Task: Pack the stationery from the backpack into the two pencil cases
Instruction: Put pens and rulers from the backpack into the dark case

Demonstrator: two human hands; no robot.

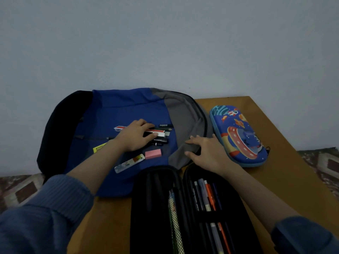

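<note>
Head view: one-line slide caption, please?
Left hand on pens atop the backpack, right hand beside open black case.

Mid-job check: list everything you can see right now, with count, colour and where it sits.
backpack: one, blue, grey and black, lying flat on the table's far left
table: one, brown wood, against the wall
pile of pens and rulers: count unclear, mostly dark, on the backpack under the left hand
pink eraser: one, on the backpack, near side of the pile
patterned eraser: one, white with colours, left of the pink one
yellow item: one, partly hidden by the left forearm
black pencil case: one, open, pens inside, nearest
space-print pencil case: one, blue, closed, right
left hand: on the pile
right hand: on the backpack's grey edge
</note>
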